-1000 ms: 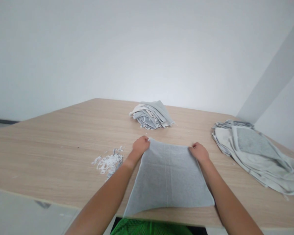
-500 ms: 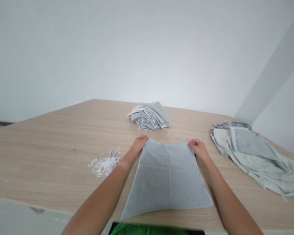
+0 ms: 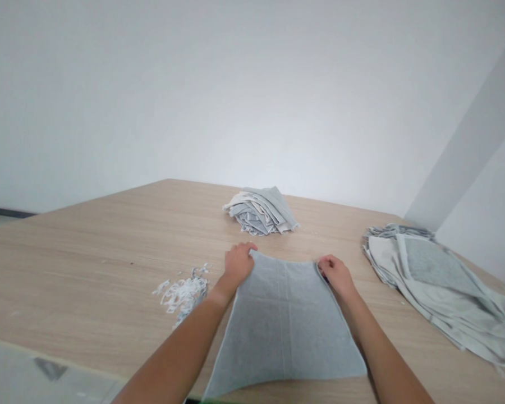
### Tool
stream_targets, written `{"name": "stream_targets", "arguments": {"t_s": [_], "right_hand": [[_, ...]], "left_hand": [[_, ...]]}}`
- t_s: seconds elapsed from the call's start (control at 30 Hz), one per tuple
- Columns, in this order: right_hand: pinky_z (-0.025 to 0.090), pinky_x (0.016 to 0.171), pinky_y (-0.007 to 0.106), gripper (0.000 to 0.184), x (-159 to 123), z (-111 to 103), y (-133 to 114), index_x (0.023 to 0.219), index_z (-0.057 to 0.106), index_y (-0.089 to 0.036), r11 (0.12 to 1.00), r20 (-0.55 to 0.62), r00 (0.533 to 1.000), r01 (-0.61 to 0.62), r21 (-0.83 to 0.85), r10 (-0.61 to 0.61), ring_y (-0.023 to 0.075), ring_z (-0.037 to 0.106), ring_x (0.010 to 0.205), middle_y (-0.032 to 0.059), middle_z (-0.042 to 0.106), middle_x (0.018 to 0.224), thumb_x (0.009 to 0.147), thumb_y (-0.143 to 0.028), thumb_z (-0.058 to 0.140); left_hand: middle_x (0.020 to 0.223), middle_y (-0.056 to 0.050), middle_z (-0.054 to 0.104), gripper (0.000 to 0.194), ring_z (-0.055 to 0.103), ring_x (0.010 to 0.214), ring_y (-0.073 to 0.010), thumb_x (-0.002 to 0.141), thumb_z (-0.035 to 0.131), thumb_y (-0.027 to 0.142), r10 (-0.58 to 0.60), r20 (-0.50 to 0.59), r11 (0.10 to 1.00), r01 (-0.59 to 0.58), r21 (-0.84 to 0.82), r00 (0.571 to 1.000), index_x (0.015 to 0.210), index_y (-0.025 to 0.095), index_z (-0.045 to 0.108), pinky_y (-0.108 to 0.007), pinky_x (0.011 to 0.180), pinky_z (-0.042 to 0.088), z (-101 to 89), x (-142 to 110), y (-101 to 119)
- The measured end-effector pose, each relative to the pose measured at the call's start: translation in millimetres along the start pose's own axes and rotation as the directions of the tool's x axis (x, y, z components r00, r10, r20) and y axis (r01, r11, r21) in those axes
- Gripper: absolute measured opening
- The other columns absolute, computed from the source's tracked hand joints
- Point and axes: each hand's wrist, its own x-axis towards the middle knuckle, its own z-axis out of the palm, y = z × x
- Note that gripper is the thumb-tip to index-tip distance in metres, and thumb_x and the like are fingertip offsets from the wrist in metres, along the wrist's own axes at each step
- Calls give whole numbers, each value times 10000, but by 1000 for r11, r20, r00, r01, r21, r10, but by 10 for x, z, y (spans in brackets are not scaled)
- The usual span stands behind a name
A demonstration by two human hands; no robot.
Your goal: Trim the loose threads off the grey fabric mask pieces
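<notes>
A thin grey cloth point(image 3: 286, 325) with pale stitched edges is spread in front of me, its lower edge wide and its far edge narrower. My left hand point(image 3: 239, 264) pinches its far left corner. At the far right corner, my right hand point(image 3: 335, 274) has its fingers closed on the cloth's edge. Faint crease lines run down the cloth's middle. The far edge sags slightly between my hands.
A stack of folded grey and cream cloths point(image 3: 263, 210) lies beyond my hands on the wooden table point(image 3: 88, 252). White and grey thread scraps point(image 3: 185, 294) are heaped to the left. A larger pile of grey cloths point(image 3: 441, 280) spreads along the right.
The view has tilted up a little, so everything sits lower in the picture. My hands are slightly closer together, still holding the cloth's far corners.
</notes>
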Motion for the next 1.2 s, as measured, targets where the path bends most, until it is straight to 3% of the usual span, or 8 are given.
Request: {"name": "stream_targets", "arguments": {"t_s": [0.1,0.23,0.4,0.53,0.63,0.77,1.0,1.2], "right_hand": [[427,685,310,322,-41,40,-4,957,696,-219,983,-32,999,-48,-176,43,233,680,774,80,744,839,903,-525,611],[430,719,311,187,-70,41,-93,988,701,-225,978,-70,998,-14,-208,-1,240,688,832,72,744,857,875,-351,621],[479,756,317,220,-123,-7,-374,1054,706,-251,981,3,982,189,-39,-189,217,688,803,23,742,857,889,-347,597],[500,911,331,186,-215,-15,-589,1004,719,-257,911,102,906,404,85,-411,208,694,945,23,760,987,897,-295,572],[492,957,327,198,-258,-9,-640,955,728,-256,873,135,864,473,118,-486,199,682,995,20,756,1021,883,-222,546],[490,941,319,224,-247,6,-586,937,736,-255,874,150,861,472,114,-485,196,673,984,15,752,1001,864,-192,533],[486,801,289,234,-200,25,-521,991,716,-247,934,96,929,356,26,-357,192,636,823,10,716,868,835,-208,547],[487,834,295,248,-216,104,-536,1056,719,-251,906,172,890,418,66,-423,197,629,907,31,722,1002,838,-239,599]], "left_hand": [[1220,-103,698,476,582,1169,-309,844,503,78,117,-21,987,-114,111,993,1209,288,725,-456,988,417,-29,-107,130],[1230,-94,689,456,561,1205,-303,849,516,69,227,22,971,-228,70,974,1192,288,722,-474,1036,402,-25,-159,280],[1221,-74,717,346,618,1170,-253,906,520,155,372,87,905,-341,-254,924,1167,247,728,-406,1063,445,60,-36,516],[1075,-60,761,423,692,996,-211,986,459,309,420,244,789,-219,-573,874,1342,208,666,-339,955,529,283,130,763],[1219,-55,753,428,672,1134,-206,977,487,330,526,253,718,-264,-644,812,1341,213,680,-329,1069,485,493,201,889],[1236,-57,754,314,641,1208,-221,935,542,301,619,268,696,-358,-622,738,1132,197,762,-323,1127,433,654,164,902],[1077,-37,744,206,661,1065,-231,908,642,362,495,152,802,-383,-459,855,1066,238,688,-331,972,484,500,-60,876],[1019,-55,720,148,624,1082,-259,867,642,208,459,82,867,-426,-259,885,1005,245,681,-376,1008,430,379,-169,985]]}}
